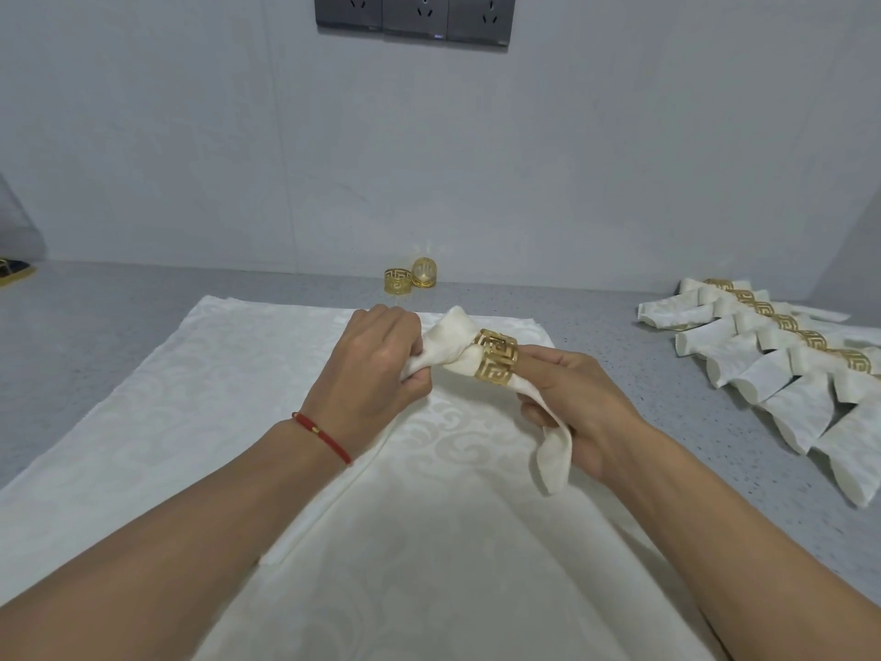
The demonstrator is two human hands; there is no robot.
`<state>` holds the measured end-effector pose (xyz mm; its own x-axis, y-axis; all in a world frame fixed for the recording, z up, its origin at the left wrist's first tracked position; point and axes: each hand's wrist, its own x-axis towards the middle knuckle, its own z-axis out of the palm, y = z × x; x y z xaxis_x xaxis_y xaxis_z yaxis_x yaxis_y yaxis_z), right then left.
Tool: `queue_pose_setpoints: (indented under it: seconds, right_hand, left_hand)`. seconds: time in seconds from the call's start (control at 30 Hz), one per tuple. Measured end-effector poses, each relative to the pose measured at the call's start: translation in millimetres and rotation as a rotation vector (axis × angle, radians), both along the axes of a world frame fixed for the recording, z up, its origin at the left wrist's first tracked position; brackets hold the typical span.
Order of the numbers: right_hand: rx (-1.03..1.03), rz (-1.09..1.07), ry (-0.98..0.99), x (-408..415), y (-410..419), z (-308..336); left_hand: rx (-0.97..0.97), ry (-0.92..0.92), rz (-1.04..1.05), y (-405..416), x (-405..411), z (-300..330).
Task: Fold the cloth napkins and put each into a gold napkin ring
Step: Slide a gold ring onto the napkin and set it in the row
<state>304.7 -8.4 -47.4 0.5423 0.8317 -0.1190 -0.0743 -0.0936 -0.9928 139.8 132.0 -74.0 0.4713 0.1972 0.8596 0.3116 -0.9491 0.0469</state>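
A rolled white cloth napkin point(450, 348) passes through a gold napkin ring point(496, 357) with a cut-out key pattern, held in the air above the table. My left hand point(376, 360) grips the napkin's left end. My right hand point(579, 403) holds the right end just behind the ring, and the napkin's tail point(553, 458) hangs down from it. Beneath both hands a flat white patterned napkin point(238, 398) lies spread out. Two loose gold rings point(410, 277) stand by the back wall.
A row of several ringed napkins point(782, 360) lies overlapped at the right on the grey speckled counter point(95, 317). A white wall with grey sockets point(414, 16) rises behind. A dark object point(12, 271) pokes in at the far left.
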Motion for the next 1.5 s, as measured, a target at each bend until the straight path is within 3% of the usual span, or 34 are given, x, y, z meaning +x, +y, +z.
queue_pose_setpoints:
  seconds: [0.2,0.4,0.53,1.03,1.13,1.27,1.5]
  right_hand:
    - [0.002,0.057,0.096,6,0,-6]
    - [-0.003,0.094,-0.250,7,-4,-4]
    - [0.020,0.107,-0.327,11,-3,-3]
    - [-0.033,0.111,-0.125,6,2,1]
    - [-0.015,0.068,-0.136,4,3,2]
    - [0.004,0.048,-0.193,0,3,3]
    - [0.079,0.184,-0.260,-14,-7,15]
  left_hand:
    - [0.111,0.076,-0.089,1,2,2]
    - [0.093,0.119,-0.141,4,0,3]
    - [0.056,0.168,-0.193,5,0,2]
    - [0.051,0.232,-0.253,6,-3,5]
    - [-0.121,0.213,-0.232,2,-4,4]
    - [-0.537,0.240,-0.293,-2,-8,10]
    - [-0.818,0.290,-0.438,-13,-4,19]
